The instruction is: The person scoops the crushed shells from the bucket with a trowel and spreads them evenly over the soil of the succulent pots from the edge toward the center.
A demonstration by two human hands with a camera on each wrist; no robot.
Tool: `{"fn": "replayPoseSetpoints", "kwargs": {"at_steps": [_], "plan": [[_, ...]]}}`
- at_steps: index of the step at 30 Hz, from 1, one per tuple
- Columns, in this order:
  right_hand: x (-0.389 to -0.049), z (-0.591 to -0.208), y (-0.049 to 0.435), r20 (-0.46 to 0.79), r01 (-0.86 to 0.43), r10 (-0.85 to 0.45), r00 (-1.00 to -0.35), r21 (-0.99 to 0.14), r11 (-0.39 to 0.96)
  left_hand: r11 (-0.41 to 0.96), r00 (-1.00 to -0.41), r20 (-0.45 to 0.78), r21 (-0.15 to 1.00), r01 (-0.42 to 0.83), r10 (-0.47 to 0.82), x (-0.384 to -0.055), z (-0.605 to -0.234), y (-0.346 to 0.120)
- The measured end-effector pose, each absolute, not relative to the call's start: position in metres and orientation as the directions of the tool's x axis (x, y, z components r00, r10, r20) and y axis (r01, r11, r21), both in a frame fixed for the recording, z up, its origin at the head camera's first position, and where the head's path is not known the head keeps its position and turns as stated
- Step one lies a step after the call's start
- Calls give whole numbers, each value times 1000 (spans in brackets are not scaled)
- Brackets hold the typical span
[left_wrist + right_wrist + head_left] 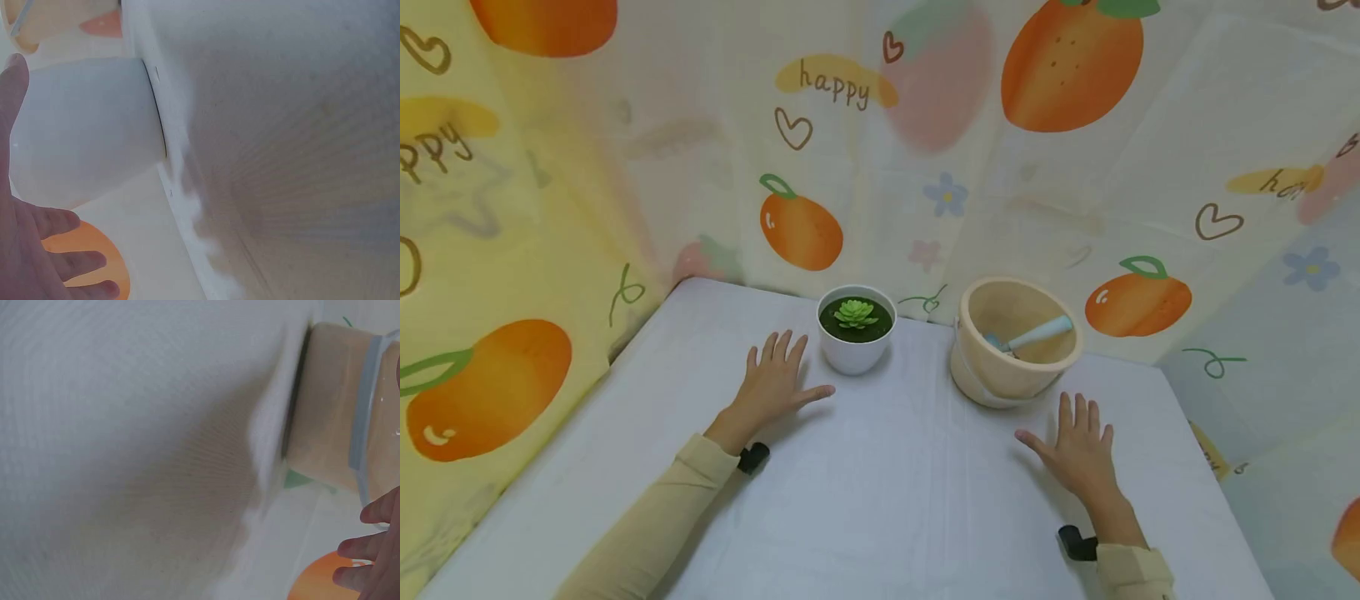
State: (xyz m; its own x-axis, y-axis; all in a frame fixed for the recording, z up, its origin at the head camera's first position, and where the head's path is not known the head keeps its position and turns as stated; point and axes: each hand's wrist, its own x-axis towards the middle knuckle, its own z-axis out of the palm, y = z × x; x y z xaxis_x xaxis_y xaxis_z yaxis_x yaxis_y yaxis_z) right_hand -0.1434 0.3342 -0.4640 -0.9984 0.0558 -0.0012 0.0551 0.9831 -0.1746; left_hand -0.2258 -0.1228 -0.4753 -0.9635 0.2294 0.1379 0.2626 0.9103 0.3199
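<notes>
A white pot (853,357) holding dark soil and a green succulent (855,314) stands near the back of the table. My left hand (775,385) is spread just left of and in front of it, holding nothing. In the left wrist view the pot (87,128) appears close beyond the thumb and fingers. A beige bucket (977,367) with a pale handle stands to the right of the pot. Inside it leans a tool with a light blue grip (1039,332); its lower end is partly hidden. My right hand (1081,454), fingers spread and holding nothing, is in front of the bucket.
A white cloth covers the table (880,492). Printed curtains (700,167) with oranges and hearts hang behind it and along both sides. Each wrist carries a small black device, such as the one on the left wrist (754,457).
</notes>
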Motion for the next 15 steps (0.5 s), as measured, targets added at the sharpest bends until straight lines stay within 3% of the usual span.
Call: {"fn": "replayPoseSetpoints", "kwargs": {"at_steps": [15], "plan": [[-142, -458, 338, 17, 48, 52, -999, -202, 978, 911, -957, 169, 305, 279, 236, -226, -472, -125]]}}
